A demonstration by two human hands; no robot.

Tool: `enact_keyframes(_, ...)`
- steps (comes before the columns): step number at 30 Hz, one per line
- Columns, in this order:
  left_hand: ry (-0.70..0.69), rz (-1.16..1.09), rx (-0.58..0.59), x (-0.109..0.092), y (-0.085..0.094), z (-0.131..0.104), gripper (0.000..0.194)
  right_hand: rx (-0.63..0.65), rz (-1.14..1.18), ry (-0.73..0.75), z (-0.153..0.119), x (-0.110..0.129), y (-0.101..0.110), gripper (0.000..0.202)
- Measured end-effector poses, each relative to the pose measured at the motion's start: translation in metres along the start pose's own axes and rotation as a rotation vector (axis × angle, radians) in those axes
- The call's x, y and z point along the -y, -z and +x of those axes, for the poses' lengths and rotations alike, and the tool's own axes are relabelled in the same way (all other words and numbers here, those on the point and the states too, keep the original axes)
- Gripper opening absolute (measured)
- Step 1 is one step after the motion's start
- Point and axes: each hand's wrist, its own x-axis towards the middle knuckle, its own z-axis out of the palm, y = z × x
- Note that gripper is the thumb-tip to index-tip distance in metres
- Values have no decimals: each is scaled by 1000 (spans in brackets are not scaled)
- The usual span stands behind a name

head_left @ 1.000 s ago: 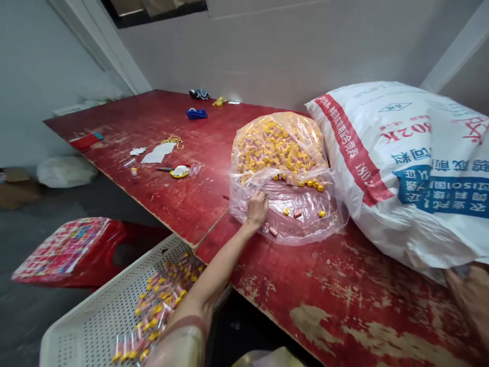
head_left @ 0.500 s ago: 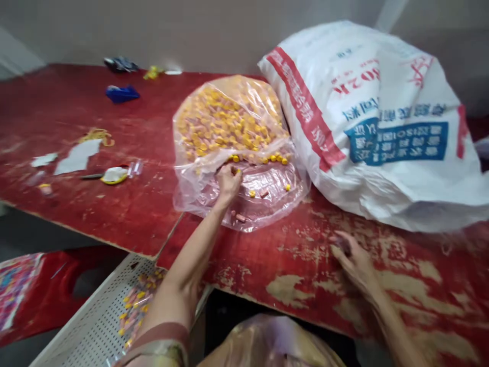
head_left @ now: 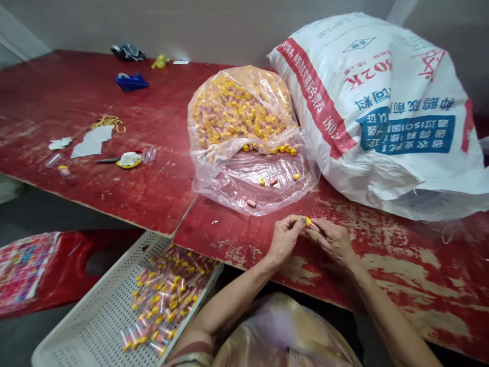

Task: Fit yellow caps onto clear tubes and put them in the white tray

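Red tabletop (head_left: 153, 188), sack (head_left: 385, 112) printed "02K"; left hand (head_left: 283, 238) and right hand (head_left: 334, 240) pinch yellow-capped tube (head_left: 308, 223) between them.

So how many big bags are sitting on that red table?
2. A clear plastic bag full of yellow-capped pieces lies mid-table, mouth open toward the person's hands. A large white woven sack lies right beside it, on its right. Nothing suggests another hidden behind.

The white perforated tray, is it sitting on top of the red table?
No, the white perforated tray sits below the near edge of the red table, off to the left of the person's arms.
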Motion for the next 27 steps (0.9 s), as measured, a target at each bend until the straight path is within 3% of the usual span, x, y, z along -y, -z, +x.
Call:
enact_keyframes(2, 27, 22, 25, -1, 6, -2, 33, 40, 114, -1, -2, 4, -3, 35)
enact_keyframes(7, 159, -3, -92, -6, 12, 5, 57, 186, 170, 184, -4, 31, -11, 34)
enact_keyframes(12, 432, 58, 91, 3, 12, -1, 74, 270, 131, 332, -9, 49, -18, 39)
enact_keyframes(16, 340, 204, -10, 11, 27, -16, 72, 343, 71, 397, -10, 58, -25, 38)
enact_keyframes(19, 238, 389, 25, -2, 46, -30, 64, 261, -93, 382, -3, 71, -33, 38)
enact_keyframes(22, 285, 423, 179, -30, 70, -51, 49, 166, -129, 281, 3, 75, -32, 41)
enact_keyframes(23, 299, 413, 171, -40, 82, -60, 45, 152, -89, 228, 3, 70, -27, 43)
enact_keyframes(26, 296, 418, -102, -63, 133, -95, 41, -76, -41, -76, -5, 29, 2, 43)
enact_keyframes(27, 300, 444, -234, -65, 157, -109, 40, -238, -97, -231, -10, 8, 15, 40)
